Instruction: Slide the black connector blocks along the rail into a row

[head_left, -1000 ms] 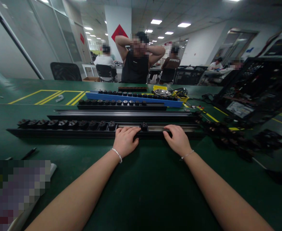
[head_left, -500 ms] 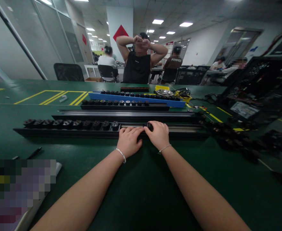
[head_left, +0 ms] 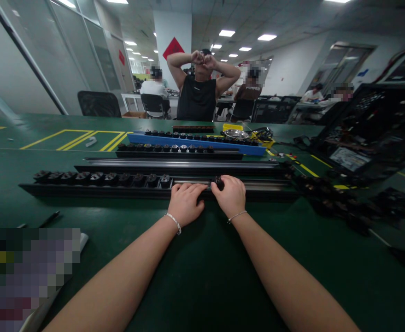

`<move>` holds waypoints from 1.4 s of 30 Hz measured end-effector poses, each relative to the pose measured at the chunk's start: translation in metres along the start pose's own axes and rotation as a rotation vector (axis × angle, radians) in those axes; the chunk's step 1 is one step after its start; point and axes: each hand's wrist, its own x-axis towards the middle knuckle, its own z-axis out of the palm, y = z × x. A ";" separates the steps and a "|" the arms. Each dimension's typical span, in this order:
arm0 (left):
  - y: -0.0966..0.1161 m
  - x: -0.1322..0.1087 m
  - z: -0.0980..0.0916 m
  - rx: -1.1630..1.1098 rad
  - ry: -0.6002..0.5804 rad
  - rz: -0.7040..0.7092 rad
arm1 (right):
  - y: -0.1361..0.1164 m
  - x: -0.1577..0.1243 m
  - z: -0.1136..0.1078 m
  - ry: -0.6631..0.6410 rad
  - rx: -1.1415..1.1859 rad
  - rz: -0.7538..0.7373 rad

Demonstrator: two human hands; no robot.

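A long black rail (head_left: 85, 190) lies across the green table in front of me, with a row of several small black parts (head_left: 102, 177) seated along its left half. My left hand (head_left: 184, 203) rests palm down on the rail's near edge, fingers curled over it. My right hand (head_left: 230, 196) sits just to its right, fingers pinched on a small black part (head_left: 218, 183) that stands on the rail's track. Both wrists wear thin bracelets.
More rails lie behind: a bare black one (head_left: 174, 164), another with parts (head_left: 178, 151), and a blue one (head_left: 195, 140). A pile of loose black parts (head_left: 330, 196) spreads at the right. A person in a black top (head_left: 197, 94) stands across the table.
My right hand slid left along the rail from well right of the small black part and closed on it beside my left hand. The person opposite moved both hands in front of the head.
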 end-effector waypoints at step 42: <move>-0.001 0.000 -0.002 0.008 -0.009 -0.007 | 0.035 0.006 -0.018 0.012 -0.061 0.085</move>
